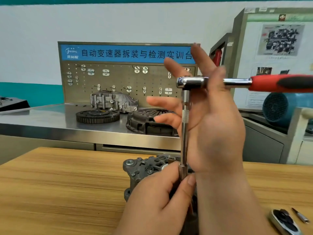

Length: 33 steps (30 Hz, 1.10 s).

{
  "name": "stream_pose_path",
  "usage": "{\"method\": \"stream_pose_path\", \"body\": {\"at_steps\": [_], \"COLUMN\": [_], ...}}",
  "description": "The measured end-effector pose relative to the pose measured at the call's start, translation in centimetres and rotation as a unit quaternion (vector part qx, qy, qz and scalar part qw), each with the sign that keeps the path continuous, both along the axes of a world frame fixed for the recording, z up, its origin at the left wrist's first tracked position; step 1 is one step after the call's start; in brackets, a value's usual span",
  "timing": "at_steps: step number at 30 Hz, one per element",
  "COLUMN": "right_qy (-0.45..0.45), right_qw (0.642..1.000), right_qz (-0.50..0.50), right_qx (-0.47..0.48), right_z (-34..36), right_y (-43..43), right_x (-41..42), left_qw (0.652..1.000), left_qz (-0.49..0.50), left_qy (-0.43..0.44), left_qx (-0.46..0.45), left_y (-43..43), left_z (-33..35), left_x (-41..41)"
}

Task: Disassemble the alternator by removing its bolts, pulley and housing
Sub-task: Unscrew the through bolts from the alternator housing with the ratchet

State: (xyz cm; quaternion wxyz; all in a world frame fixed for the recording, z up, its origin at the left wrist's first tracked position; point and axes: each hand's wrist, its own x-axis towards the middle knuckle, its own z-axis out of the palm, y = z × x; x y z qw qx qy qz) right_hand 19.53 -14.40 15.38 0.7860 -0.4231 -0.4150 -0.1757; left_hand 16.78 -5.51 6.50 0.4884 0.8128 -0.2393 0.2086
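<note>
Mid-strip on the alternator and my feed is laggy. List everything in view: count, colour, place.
alternator: one, grey, on the wooden table, partly behind the hands
ratchet: one, chrome with a red-black handle, level above the alternator
extension bar: one, chrome, upright under the ratchet head
socket: one, dark, at the bar's foot
ring gear: one, black, on the steel bench
clutch cover: one, dark grey, right of the ring gear
housing casting: one, silver, behind both
pegboard: one, grey with a blue banner, at the bench back
metal bit: one, silver, table lower right
left hand: grips the socket
right hand: fingers spread at the ratchet head
</note>
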Motion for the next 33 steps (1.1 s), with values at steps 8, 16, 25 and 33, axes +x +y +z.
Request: {"method": "stream_pose_path", "body": {"at_steps": [8, 16, 25, 33], "right_qy": [-0.192, 0.037, -0.188, 0.048], "right_qw": [0.923, 0.998, 0.939, 0.998], "right_qz": [-0.333, -0.042, -0.28, -0.007], "right_qx": [-0.039, -0.009, -0.061, -0.041], "right_z": [-0.4, -0.3, -0.5, -0.2], "right_y": [0.1, -0.8, -0.2, -0.7], "right_x": [0.1, 0.5, 0.5, 0.5], "left_qw": [1.0, 1.0, 0.998, 1.0], "left_qz": [0.007, -0.002, 0.033, -0.007], "left_qy": [0.012, 0.013, 0.017, -0.005], "left_qx": [0.023, 0.015, 0.041, 0.006], "left_y": [0.0, 0.0, -0.1, 0.1], "left_z": [0.1, 0.2, 0.4, 0.1], "left_x": [0.0, -0.2, 0.1, -0.1]}}
